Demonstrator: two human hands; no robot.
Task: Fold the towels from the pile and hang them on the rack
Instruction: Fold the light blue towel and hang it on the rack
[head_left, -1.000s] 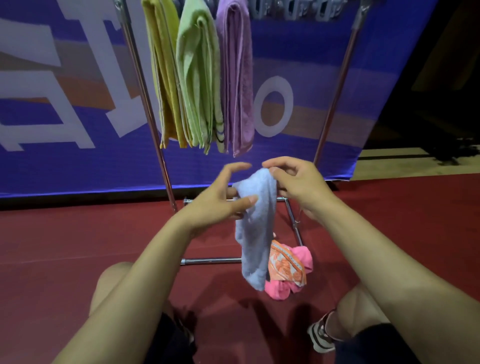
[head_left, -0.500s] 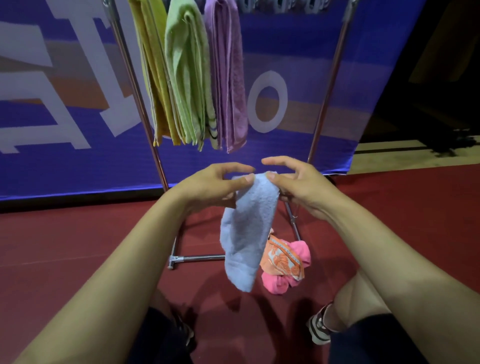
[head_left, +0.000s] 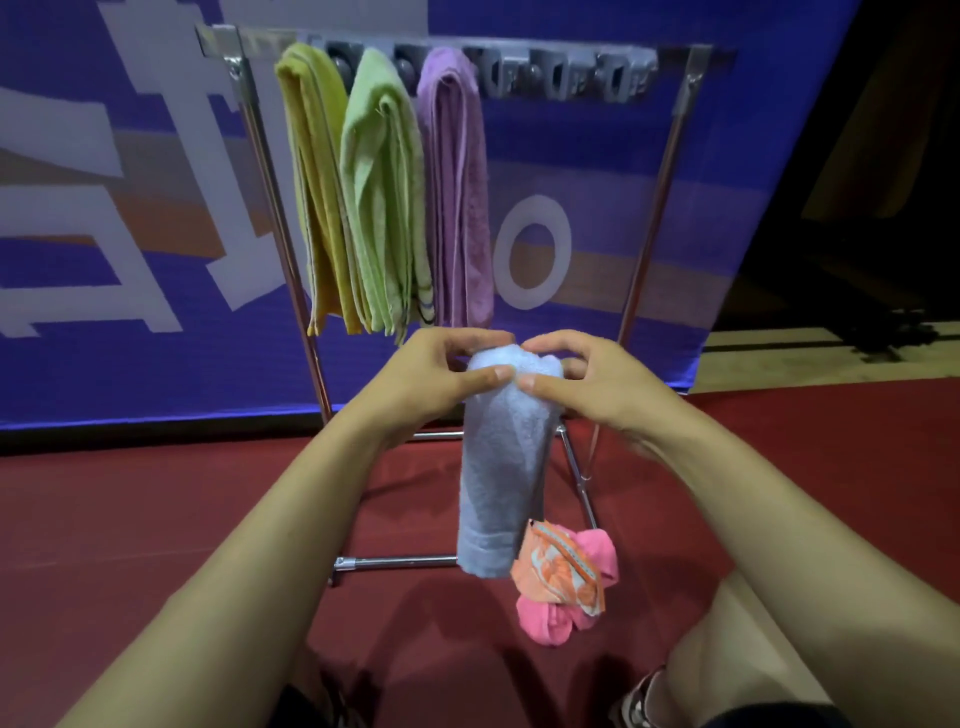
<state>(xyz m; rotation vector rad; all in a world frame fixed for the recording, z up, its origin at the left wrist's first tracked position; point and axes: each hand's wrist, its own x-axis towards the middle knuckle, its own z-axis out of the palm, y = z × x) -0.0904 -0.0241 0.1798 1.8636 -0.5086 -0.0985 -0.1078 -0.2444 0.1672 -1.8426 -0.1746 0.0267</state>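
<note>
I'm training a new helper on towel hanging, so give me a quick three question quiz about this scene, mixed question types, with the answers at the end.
1. True or false: the pink towel already hangs on the rack.
2. How many towels hang on the rack? A) two B) three C) four
3. Fill in: both hands grip the top of the ____ towel.

Key
1. False: it lies on the floor with the orange towel.
2. B: yellow towel, green towel, purple towel.
3. Light blue: left hand and right hand hold the light blue towel.

The single head view looks forward and down from close above the hands, facing the rack (head_left: 670, 171) and the banner (head_left: 753, 130) beyond.
</note>
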